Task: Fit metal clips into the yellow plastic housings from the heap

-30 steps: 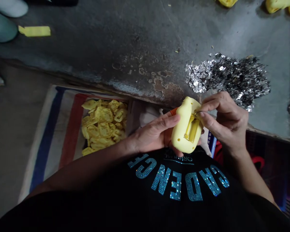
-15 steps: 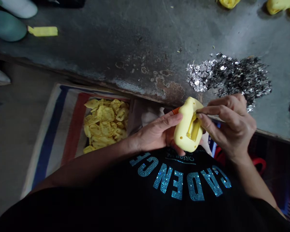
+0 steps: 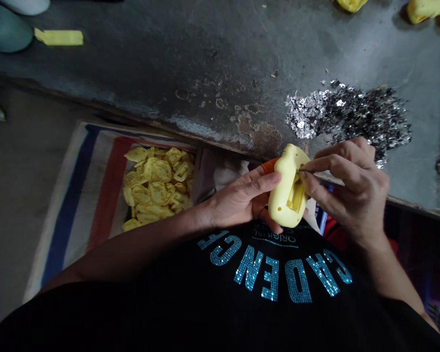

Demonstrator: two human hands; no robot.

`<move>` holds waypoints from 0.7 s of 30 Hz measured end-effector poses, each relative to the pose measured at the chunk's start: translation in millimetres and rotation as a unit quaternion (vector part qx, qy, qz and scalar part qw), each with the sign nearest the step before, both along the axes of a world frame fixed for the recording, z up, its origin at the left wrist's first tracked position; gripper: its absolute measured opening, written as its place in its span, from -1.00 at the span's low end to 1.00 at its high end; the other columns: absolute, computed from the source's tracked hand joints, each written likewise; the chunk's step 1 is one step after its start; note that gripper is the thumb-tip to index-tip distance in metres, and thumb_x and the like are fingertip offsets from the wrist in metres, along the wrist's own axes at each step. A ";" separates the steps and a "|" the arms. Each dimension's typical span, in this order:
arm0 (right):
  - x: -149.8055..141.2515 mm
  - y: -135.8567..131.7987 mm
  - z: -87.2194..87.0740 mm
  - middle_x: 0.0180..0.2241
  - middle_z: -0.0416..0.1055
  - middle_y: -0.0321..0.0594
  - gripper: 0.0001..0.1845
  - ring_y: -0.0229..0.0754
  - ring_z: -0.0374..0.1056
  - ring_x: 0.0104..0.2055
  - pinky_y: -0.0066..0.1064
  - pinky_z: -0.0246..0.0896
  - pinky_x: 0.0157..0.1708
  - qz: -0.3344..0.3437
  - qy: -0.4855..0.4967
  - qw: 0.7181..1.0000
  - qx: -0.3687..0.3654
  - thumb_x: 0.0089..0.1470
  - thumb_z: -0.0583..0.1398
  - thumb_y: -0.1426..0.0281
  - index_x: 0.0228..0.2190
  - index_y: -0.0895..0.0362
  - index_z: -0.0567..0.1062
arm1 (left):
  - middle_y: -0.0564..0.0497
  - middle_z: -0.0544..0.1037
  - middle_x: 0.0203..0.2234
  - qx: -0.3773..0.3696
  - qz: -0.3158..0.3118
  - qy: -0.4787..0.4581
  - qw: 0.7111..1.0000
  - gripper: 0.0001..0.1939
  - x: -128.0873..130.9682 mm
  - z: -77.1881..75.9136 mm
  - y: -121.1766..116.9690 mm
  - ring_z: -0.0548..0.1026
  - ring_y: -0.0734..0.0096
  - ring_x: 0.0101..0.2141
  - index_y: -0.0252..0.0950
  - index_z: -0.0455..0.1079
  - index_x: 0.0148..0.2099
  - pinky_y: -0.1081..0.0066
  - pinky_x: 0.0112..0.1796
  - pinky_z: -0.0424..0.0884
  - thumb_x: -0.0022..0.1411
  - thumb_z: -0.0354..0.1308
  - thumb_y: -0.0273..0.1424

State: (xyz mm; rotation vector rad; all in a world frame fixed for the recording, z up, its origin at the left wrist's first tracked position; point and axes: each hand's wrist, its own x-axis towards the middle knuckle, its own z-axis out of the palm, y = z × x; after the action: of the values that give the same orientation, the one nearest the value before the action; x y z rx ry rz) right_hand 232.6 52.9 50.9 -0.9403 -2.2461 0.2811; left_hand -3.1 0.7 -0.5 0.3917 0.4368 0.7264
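Note:
My left hand (image 3: 249, 193) is wrapped round a yellow plastic housing (image 3: 281, 188), thumb on its near side, with an orange band on one finger. The housing is rounded, has small holes near its ends, and its long open compartment faces up. My right hand (image 3: 352, 183) pinches a small, thin dark piece at the upper end of that compartment. Its kind is too small to make out, and the fingertips partly hide it. Beyond the right hand, a pile of small shiny metal pieces (image 3: 359, 115) lies on the grey worktop (image 3: 150, 63).
Below the worktop edge, several yellow plastic parts (image 3: 159, 181) fill a container beside a striped sheet (image 3: 102, 195). A yellow strip (image 3: 62, 37) and a dark green rounded object (image 3: 5, 29) lie at the upper left. More yellow parts (image 3: 427, 10) sit at the upper right.
The housing has shifted slightly to the right with my left hand. My right hand keeps its pinch at the compartment's upper end. The view has moved a little.

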 end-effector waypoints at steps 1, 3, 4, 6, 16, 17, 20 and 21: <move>-0.3 -0.8 0.8 -0.21 0.68 -0.24 -0.91 0.02 0.53 -0.18 0.01 0.27 -0.04 -0.003 -0.011 1.000 0.011 0.44 0.43 0.38 -0.16 -0.05 0.65 | -0.16 0.77 0.15 -0.003 0.007 0.007 1.000 -0.07 0.0 0.2 -0.3 0.84 0.08 -0.11 -0.02 0.35 0.62 0.31 -0.32 0.81 0.40 0.57 0.13; -0.6 -3.8 2.6 -0.19 0.69 -0.23 -0.89 0.03 0.54 -0.17 0.02 0.26 -0.04 -0.008 -0.035 0.999 0.029 0.43 0.44 0.41 -0.11 -0.07 0.67 | -0.16 0.77 0.17 -0.009 0.015 0.012 1.000 -0.06 0.0 0.6 -0.7 0.84 0.07 -0.09 -0.04 0.36 0.60 0.28 -0.30 0.83 0.38 0.59 0.12; -0.5 -5.8 3.6 -0.18 0.70 -0.23 -0.87 0.03 0.55 -0.17 0.03 0.25 -0.03 -0.010 -0.045 0.998 0.034 0.43 0.44 0.42 -0.09 -0.08 0.68 | -0.18 0.76 0.20 -0.010 0.016 0.011 1.000 -0.06 0.0 0.8 -0.7 0.84 0.04 -0.05 -0.04 0.35 0.61 0.28 -0.30 0.84 0.38 0.58 0.13; 0.7 -10.1 5.4 -0.15 0.72 -0.22 -0.82 0.03 0.56 -0.17 0.04 0.25 -0.02 -0.016 -0.052 0.998 0.035 0.44 0.43 0.44 -0.02 -0.10 0.70 | -0.23 0.73 0.27 -0.009 0.013 0.006 1.000 -0.04 0.1 1.3 -0.4 0.83 -0.05 0.03 -0.04 0.32 0.62 0.30 -0.30 0.83 0.39 0.56 0.15; 9.4 -19.1 2.1 -0.02 0.73 -0.23 -0.53 0.06 0.57 -0.12 0.04 0.31 0.03 -0.014 -0.022 0.999 0.045 0.39 0.44 0.49 0.19 -0.24 0.74 | -0.32 0.72 0.29 0.003 -0.011 -0.026 1.000 0.05 -0.1 1.9 0.0 0.81 -0.17 0.12 -0.11 0.23 0.68 0.35 -0.30 0.82 0.41 0.49 0.25; 9.3 -16.6 2.9 0.00 0.73 -0.21 -0.55 0.08 0.58 -0.08 0.05 0.36 0.05 -0.014 -0.010 0.999 0.028 0.40 0.44 0.47 0.19 -0.23 0.75 | -0.31 0.73 0.26 0.009 -0.006 -0.022 1.000 0.03 -0.1 2.2 -1.3 0.83 -0.13 0.08 -0.10 0.24 0.67 0.34 -0.31 0.81 0.42 0.48 0.25; 8.5 -3.5 7.6 0.11 0.71 -0.10 -0.60 0.17 0.62 0.12 0.08 0.54 0.11 0.016 0.030 0.996 -0.077 0.43 0.44 0.31 0.24 -0.16 0.72 | -0.20 0.76 0.18 0.036 0.028 0.020 0.999 -0.01 0.5 4.7 -6.7 0.84 0.07 -0.11 -0.03 0.25 0.67 0.35 -0.35 0.80 0.42 0.52 0.18; 8.0 1.8 9.4 0.16 0.70 -0.08 -0.58 0.19 0.62 0.16 0.08 0.58 0.12 0.037 0.035 0.992 -0.116 0.43 0.45 0.24 0.26 -0.13 0.70 | -0.16 0.77 0.13 0.045 0.046 0.044 0.997 -0.01 0.6 5.9 -8.7 0.82 0.13 -0.16 -0.01 0.25 0.66 0.37 -0.36 0.78 0.40 0.55 0.14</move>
State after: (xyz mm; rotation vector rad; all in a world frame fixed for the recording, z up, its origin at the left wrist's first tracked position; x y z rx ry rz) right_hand 240.6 54.7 60.4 -0.9499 -2.2202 0.6105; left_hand -2.5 -8.0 5.3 0.4923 0.5080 0.8228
